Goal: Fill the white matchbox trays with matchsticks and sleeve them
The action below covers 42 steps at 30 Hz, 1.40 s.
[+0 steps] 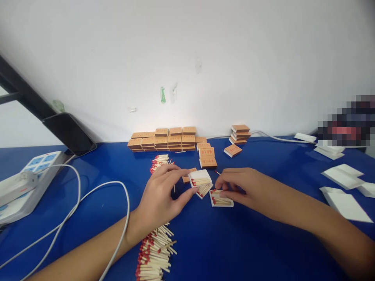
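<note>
My left hand (165, 190) pinches a white matchbox tray (204, 175) between thumb and index finger. That tray is tilted and has red-tipped matches lying in it. Beside it, my right hand (238, 185) is closed over a second white tray (222, 204) with matches inside. The right thumb lies over this tray's matches; whether the fingertips pinch matches or the tray wall is hard to make out. An orange matchbox sleeve (185, 180) is partly hidden behind the left hand's tray. A long pile of loose matches (155, 253) runs beneath my left wrist.
Orange matchboxes (162, 142) are stacked along the wall, with more boxes (207, 157) nearer and a small stack (240, 134) to the right. White folded card pieces (347, 205) lie far right. At left are a power strip (32, 187), white cables (125, 195) and a phone (70, 132).
</note>
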Each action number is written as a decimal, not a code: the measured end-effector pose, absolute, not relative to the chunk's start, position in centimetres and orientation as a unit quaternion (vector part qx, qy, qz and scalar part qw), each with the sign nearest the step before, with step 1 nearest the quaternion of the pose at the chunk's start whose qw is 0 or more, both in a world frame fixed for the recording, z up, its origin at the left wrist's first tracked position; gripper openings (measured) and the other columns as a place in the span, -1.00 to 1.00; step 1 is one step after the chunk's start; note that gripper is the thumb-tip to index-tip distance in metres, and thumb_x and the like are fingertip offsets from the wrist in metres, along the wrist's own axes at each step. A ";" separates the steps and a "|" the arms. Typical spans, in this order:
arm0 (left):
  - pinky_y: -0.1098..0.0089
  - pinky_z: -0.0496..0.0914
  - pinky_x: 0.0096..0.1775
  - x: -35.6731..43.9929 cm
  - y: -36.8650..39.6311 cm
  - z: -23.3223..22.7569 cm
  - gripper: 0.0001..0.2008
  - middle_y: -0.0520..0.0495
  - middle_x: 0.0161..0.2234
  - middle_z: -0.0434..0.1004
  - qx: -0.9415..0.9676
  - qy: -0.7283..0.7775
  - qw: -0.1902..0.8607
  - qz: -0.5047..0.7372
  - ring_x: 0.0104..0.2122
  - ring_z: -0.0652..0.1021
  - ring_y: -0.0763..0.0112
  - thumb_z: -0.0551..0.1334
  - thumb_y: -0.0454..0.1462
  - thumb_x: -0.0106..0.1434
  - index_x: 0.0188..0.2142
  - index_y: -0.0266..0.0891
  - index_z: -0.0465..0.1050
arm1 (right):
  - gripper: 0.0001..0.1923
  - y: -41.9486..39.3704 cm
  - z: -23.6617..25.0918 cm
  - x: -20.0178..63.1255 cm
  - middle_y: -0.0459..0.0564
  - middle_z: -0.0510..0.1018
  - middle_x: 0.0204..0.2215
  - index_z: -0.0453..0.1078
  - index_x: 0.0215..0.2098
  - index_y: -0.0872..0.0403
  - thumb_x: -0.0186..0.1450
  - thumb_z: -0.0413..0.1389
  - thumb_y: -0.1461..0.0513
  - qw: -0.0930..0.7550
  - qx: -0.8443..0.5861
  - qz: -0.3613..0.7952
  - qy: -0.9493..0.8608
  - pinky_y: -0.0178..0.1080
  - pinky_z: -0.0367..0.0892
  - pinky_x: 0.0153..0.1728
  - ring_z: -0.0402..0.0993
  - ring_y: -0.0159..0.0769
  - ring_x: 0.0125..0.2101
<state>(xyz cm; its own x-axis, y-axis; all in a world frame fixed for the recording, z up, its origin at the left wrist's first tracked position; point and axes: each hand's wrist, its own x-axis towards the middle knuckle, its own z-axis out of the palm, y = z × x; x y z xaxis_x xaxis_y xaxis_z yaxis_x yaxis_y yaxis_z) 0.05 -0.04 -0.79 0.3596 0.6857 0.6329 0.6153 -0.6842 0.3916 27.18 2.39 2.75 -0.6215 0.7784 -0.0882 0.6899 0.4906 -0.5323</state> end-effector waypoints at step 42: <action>0.06 0.44 0.15 -2.2 1.8 3.0 -0.49 -0.12 0.10 0.59 0.799 0.413 -0.023 0.437 0.09 0.55 0.14 0.45 -0.10 0.28 0.18 -0.10 0.47 | -0.75 1.7 3.5 26.2 0.00 0.58 -0.10 0.52 0.01 0.01 0.38 0.26 0.15 0.200 -0.379 0.210 -0.879 -0.23 0.35 -0.27 0.49 -0.29 -0.28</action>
